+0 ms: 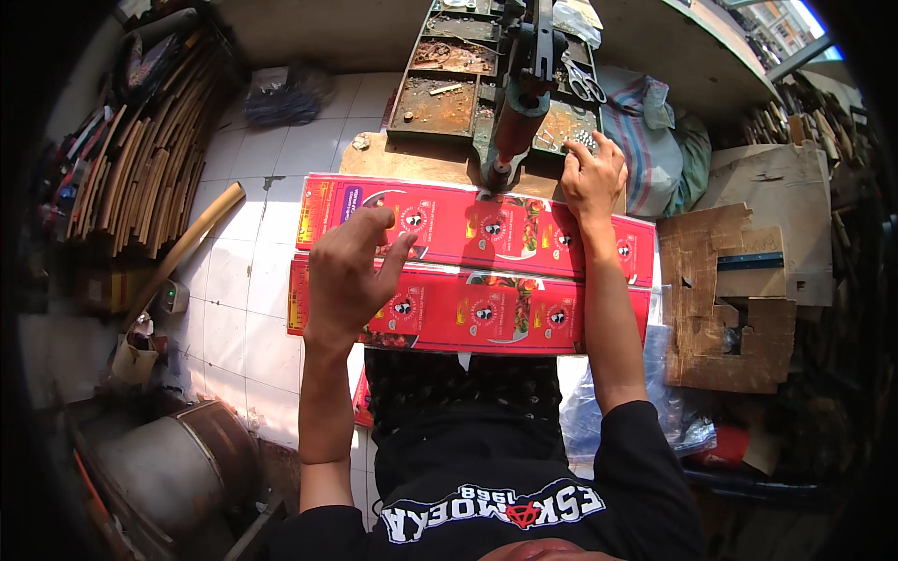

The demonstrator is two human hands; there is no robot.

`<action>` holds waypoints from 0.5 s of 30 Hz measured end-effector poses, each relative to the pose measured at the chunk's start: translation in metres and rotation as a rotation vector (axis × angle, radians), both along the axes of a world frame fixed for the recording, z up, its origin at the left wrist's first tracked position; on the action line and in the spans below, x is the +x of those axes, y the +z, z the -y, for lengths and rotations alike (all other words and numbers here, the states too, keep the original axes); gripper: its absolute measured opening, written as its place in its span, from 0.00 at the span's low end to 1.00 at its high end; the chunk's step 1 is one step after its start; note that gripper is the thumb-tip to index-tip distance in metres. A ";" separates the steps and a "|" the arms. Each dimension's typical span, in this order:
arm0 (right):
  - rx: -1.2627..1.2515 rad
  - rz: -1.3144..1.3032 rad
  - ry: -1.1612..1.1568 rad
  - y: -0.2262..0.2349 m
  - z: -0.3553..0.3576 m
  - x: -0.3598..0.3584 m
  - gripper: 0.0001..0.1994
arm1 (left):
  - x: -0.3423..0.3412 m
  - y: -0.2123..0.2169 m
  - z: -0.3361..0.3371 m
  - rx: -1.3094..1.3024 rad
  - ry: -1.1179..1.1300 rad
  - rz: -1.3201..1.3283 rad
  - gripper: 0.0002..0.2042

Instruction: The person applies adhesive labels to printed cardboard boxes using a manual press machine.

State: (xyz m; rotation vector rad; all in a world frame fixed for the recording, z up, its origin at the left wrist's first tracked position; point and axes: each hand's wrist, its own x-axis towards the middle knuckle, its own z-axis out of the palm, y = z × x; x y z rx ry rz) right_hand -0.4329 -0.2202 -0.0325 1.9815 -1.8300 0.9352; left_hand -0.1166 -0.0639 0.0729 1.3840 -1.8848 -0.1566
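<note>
Two long red printed plastic sheets point(449, 245) lie one nearer than the other across a board and my lap. My left hand point(354, 266) is over their left part, fingers bent and thumb held apart, with nothing visible in it. The upright metal press point(516, 126) stands at the far edge of the sheets, its lower tip above the farther one. Right of the press, my right hand point(595, 178) has bent, separated fingers beside a tray compartment of small silver pieces point(582, 140). My right forearm crosses both sheets and hides part of them.
A divided metal tray point(432, 136) flanks the press, with scissors point(582, 82) on its right side. Woven sacks point(645, 150) and cut cardboard point(697, 318) are at the right. Stacked cardboard point(140, 159), a cardboard tube point(192, 245) and a metal drum point(178, 458) stand left.
</note>
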 end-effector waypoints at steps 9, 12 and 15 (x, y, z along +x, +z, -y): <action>-0.007 0.015 -0.004 -0.003 0.001 -0.005 0.13 | -0.020 0.032 -0.033 0.299 -0.365 0.089 0.14; -0.007 0.032 0.005 -0.002 0.002 -0.004 0.13 | -0.015 0.027 -0.072 0.839 -0.794 0.217 0.15; -0.017 0.078 0.026 0.000 0.003 0.001 0.12 | 0.018 -0.028 -0.105 1.341 -0.915 0.555 0.15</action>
